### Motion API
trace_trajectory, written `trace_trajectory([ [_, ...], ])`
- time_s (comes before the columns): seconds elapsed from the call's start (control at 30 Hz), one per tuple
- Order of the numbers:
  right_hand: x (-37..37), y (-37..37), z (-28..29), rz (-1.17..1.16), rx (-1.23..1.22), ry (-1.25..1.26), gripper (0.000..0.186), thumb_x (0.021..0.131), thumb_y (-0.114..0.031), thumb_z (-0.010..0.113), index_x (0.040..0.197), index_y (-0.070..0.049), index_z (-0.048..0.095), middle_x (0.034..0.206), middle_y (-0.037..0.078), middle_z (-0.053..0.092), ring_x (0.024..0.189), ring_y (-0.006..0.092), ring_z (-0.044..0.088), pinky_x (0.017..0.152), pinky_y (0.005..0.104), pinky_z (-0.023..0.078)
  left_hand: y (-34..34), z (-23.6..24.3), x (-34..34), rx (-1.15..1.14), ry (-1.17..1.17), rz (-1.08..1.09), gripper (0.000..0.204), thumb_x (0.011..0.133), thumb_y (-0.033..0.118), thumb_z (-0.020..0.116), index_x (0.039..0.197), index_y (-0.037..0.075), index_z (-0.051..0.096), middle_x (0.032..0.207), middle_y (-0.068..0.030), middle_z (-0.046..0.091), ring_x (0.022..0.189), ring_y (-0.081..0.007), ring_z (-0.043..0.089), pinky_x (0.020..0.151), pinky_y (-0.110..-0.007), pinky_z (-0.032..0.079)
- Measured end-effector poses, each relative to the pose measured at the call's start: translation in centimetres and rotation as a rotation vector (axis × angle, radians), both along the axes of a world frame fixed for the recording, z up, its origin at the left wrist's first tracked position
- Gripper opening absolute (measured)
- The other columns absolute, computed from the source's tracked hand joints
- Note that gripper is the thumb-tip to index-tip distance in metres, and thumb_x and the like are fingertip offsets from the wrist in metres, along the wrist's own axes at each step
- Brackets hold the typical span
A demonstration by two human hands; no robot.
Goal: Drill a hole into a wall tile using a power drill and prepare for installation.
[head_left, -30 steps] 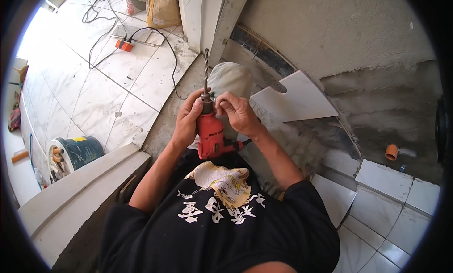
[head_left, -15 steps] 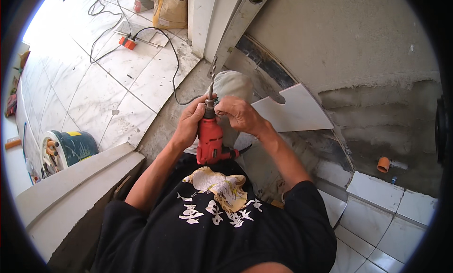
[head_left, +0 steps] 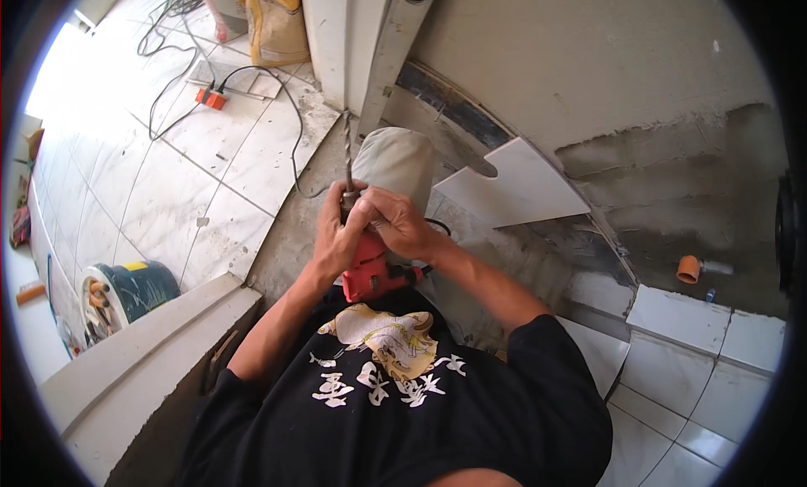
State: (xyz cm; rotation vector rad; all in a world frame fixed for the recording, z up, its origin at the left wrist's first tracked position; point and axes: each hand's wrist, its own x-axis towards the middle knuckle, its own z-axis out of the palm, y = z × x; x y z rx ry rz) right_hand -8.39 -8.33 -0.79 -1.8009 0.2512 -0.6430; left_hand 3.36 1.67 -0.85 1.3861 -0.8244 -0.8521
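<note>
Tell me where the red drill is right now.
In the head view, the red drill is just left of centre, in front of the black shirt, with the left hand and right hand at its chuck.

The light comes from the far upper left of the red drill [head_left: 363, 278]; on that side the floor tiles [head_left: 168, 193] become so bright that their farthest part is washed to pure white. To the right of the drill, the plaster wall [head_left: 605, 58] is dimmer and softly grey. Below it, the black shirt [head_left: 403, 432] is deep dark, with few folds readable. At its lower right, glossy wall tiles [head_left: 668, 373] carry pale reflections. Around the drill, sharpness is fair; far from it, straight edges bend toward a black, bluish-fringed rim.
</note>
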Motion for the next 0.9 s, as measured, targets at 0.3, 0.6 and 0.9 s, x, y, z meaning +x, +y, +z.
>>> trace_trajectory([
  [0.3, 0.1, 3.5, -0.7, -0.370, 0.087, 0.002, 0.011, 0.099, -0.010, 0.053, 0.094, -0.001, 0.058, 0.085, 0.019, 0.057, 0.081, 0.0398, 0.060, 0.071, 0.0408, 0.050, -0.3, -0.6, -1.1, 0.065, -0.174, 0.045, 0.040, 0.099, 0.042, 0.057, 0.109, 0.004, 0.055, 0.082, -0.0049, 0.057, 0.074, -0.0146, 0.052, 0.069, -0.030, 0.046],
  [0.6, -1.7, 0.3, 0.5, -0.333, -0.102, 0.036, 0.011, 0.092, 0.003, 0.064, 0.101, -0.003, 0.070, 0.093, 0.008, 0.062, 0.083, 0.0170, 0.062, 0.073, 0.0303, 0.051, -0.9, -2.5, -0.8, -0.054, 0.457, -0.103, 0.038, 0.108, 0.027, 0.040, 0.133, 0.001, 0.050, 0.097, -0.0052, 0.061, 0.083, -0.0112, 0.058, 0.077, -0.026, 0.049],
  [0.9, -2.3, 0.0, 0.2, -0.445, -0.080, 0.035, 0.013, 0.090, 0.006, 0.067, 0.097, -0.003, 0.073, 0.107, 0.007, 0.066, 0.086, 0.0134, 0.065, 0.078, 0.0263, 0.053, -0.7, -2.1, -0.5, -0.048, 0.477, -0.101, 0.038, 0.107, 0.028, 0.044, 0.134, 0.002, 0.050, 0.095, -0.0060, 0.062, 0.082, -0.0123, 0.060, 0.076, -0.026, 0.048],
])
